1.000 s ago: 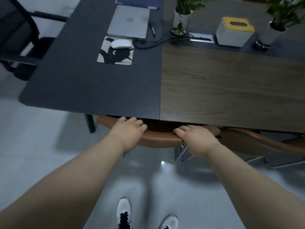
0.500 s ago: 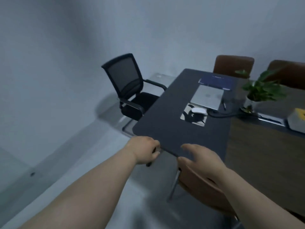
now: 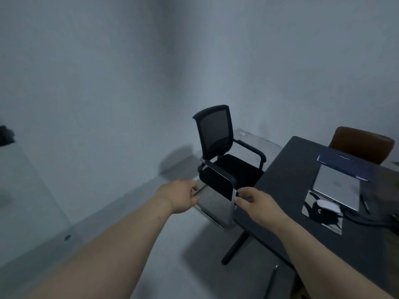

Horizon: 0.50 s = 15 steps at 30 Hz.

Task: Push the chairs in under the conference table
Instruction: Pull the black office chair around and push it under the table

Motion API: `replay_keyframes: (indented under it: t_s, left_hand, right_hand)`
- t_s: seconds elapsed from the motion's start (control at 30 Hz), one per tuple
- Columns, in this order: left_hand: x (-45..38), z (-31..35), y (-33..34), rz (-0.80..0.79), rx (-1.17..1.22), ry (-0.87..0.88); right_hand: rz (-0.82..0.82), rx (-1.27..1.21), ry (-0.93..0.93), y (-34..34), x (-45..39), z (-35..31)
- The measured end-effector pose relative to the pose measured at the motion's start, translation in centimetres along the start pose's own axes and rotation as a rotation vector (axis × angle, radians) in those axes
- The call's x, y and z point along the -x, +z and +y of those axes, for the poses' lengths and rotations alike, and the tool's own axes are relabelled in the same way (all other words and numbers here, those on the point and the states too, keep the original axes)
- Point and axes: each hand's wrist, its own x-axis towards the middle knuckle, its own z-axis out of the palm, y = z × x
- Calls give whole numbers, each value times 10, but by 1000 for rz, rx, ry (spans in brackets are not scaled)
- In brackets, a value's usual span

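Head view shows our two hands stretched out ahead of us and holding nothing. Our left hand (image 3: 180, 196) hangs over the floor with its fingers loosely curled, just short of the chair's frame. Our right hand (image 3: 258, 202) reaches beside the near corner of the conference table (image 3: 289, 190), thumb and fingers parted a little, close to the front of the near armrest (image 3: 220, 173); motion blur keeps us from telling whether it touches the armrest yet. The black mesh chair (image 3: 224, 156) stands at the short end of the table, pulled out and turned at an angle, its seat clear of the tabletop edge. We judge it fairly light and stiff: a thin mesh back, a padded seat, and a chrome sled frame (image 3: 218, 214) that should slide rather than roll, so it may scrape or snag on the floor. The armrests and the top of the backrest look like the firm places to take hold, and the arms may need to clear the tabletop edge. On the table lie a closed laptop (image 3: 336, 188), a mouse (image 3: 328, 205) on a patterned pad, and a dark folder (image 3: 347, 164). At the far long edge a brown chair (image 3: 362, 143) sits close in.
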Motion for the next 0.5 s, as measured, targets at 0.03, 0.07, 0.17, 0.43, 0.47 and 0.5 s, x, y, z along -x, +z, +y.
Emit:
replay_keyframes:
  t_s: [0.03, 0.07, 0.17, 0.43, 0.47, 0.5]
  left_hand:
    - [-7, -14, -5, 6, 53, -24]
    - [-13, -27, -9, 12, 98, -44]
    - [-34, -64, -15, 25, 182, -81]
    - [-133, -154, -17, 1, 316, -163]
    - [-153, -165, -19, -7, 310, -166]
    - [-174, -176, -21, -15, 301, -169]
  right_hand:
    - [8, -41, 16, 8, -10, -8]
    - [14, -84, 33, 16, -21, -16]
    - [19, -194, 68, 42, -57, -34]
    - [20, -353, 74, 102, -213, -64]
    - [20, -370, 68, 109, -239, -65]
    - [21, -379, 58, 115, -264, -65]
